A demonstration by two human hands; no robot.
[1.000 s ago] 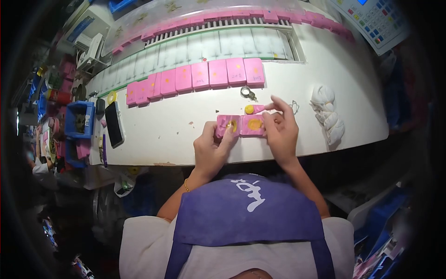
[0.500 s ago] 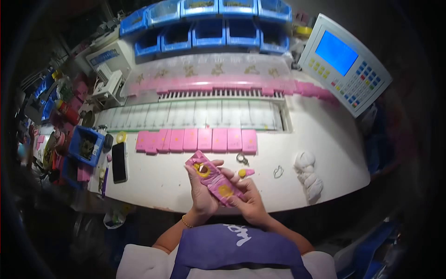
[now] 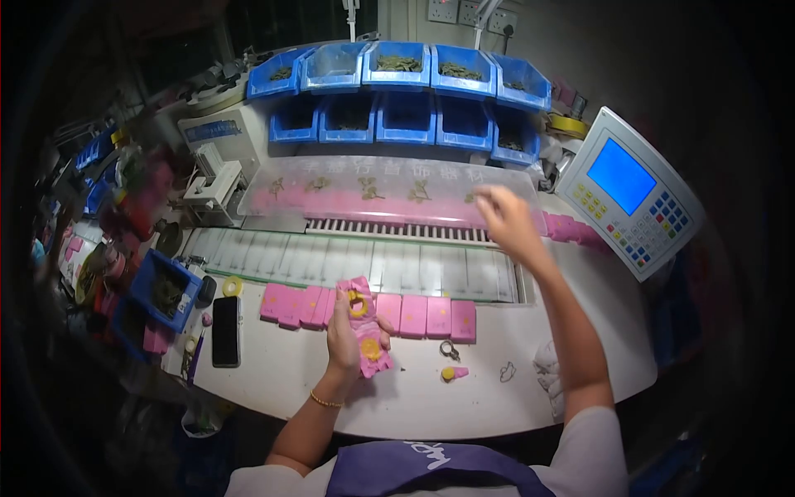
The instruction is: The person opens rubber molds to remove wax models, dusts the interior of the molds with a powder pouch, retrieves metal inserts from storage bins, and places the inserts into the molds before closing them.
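Observation:
My left hand (image 3: 342, 335) is closed around a pink rubber mould (image 3: 369, 333) with two yellow inset parts, one with a dark opening. It is held tilted above the front of the bench, before a row of pink blocks (image 3: 414, 316). My right hand (image 3: 507, 222) is raised over the right end of a clear cover (image 3: 389, 217); its fingers are bent and partly apart, and I see nothing held in them. A small pink-and-yellow piece (image 3: 455, 373) and a metal ring-like item (image 3: 449, 350) lie on the bench to the right of the mould.
A phone (image 3: 226, 333) lies at the left, near a blue bin (image 3: 163, 290). Blue bins (image 3: 406, 116) stand in two rows behind the cover. On the right are a control panel (image 3: 627, 186), a wire loop (image 3: 508, 371) and a white bundled cloth (image 3: 548, 364) partly behind my forearm.
My right hand has let go of the mould and moved up and right to the cover. My left hand still holds the mould, now more upright. The camera view has tilted up.

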